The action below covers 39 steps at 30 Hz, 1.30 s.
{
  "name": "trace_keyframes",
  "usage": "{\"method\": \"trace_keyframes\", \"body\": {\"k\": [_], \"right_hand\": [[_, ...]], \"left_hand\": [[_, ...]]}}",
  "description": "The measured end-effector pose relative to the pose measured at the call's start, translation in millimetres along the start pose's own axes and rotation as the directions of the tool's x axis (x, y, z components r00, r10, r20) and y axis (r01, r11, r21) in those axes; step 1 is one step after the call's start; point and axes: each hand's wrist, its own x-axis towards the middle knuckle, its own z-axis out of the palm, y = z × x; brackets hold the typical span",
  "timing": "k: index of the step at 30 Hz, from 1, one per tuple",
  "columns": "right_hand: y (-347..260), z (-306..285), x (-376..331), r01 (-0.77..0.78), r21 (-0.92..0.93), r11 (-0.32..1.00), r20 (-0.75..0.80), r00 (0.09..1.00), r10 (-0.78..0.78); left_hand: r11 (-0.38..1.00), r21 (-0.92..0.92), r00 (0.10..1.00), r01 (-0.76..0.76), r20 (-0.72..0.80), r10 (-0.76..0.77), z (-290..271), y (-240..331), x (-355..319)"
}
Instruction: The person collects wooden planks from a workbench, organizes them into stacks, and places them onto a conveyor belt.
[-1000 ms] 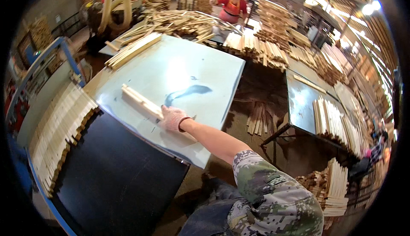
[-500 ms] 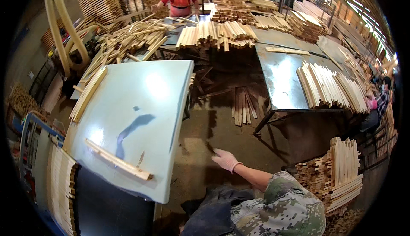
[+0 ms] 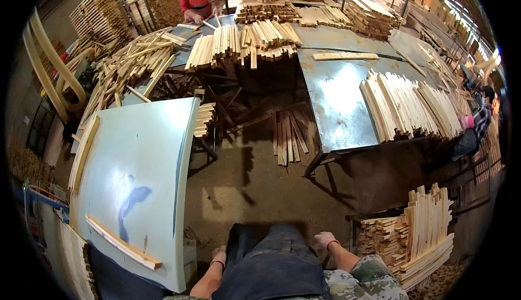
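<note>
Wooden strips (image 3: pixel 122 242), lying too close together to count, are resting flat along the near side of the pale bench (image 3: pixel 154 153), to the person's left. They are probably being laid on their broad faces because that way they are sitting steadily without a hand on them. Another bundle (image 3: pixel 84 156) is lining the far left edge, seemingly so that the middle of the top is being left free.

The gloved left hand (image 3: pixel 218 256) is hanging beside the dark apron (image 3: pixel 271 273), just to the right of the pale bench; no strip is showing in it, but whether its fingers are curling cannot be told. The gloved right hand (image 3: pixel 326 240) is hanging on the apron's other side, its fingers loosely bending around nothing. Both arms are apparently resting, since neither hand is touching any wood.

Near the right hand, a stack (image 3: pixel 429 213) is holding pieces that are running in differing directions, perhaps because crossed layers are gripping one another better. On the metal-topped bench (image 3: pixel 339 118), a row of boards (image 3: pixel 399 107) is lying side by side, ends reaching the near edge, likely because ends there are being kept easy to grasp.
</note>
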Motion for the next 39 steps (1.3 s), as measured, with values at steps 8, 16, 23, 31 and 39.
{"method": "trace_keyframes", "body": {"k": [8, 16, 23, 31, 39], "right_hand": [[-26.9, -18.5, 46.9, -0.257, 0.597, 0.760, -0.022, 0.942, 0.336], [-33.9, -93.0, 119.1, -0.204, 0.095, 0.974, -0.190, 0.957, 0.219], [-97.5, -233.4, 180.2, -0.135, 0.048, 0.990, -0.415, 0.898, 0.143], [-137.9, -301.2, 236.7, -0.123, 0.743, 0.657, -0.312, 0.805, 0.504], [-129.0, -429.0, 339.8, 0.023, 0.165, 0.986, -0.408, 0.912, 0.047]], "left_hand": [[0.841, 0.386, 0.910, -0.379, 0.322, 0.263, 49.6, 108.2, 154.1], [0.906, 0.237, 0.779, -0.350, 0.611, 0.141, 64.7, 311.3, 226.4], [0.992, -0.039, 0.703, -0.116, 0.703, 0.110, 95.4, 486.8, 296.5], [0.977, 0.086, 0.699, -0.195, 0.711, 0.076, 163.5, 618.7, 263.2], [0.988, 0.092, 0.876, -0.122, 0.478, 0.063, 150.0, 718.1, 322.6]]}}
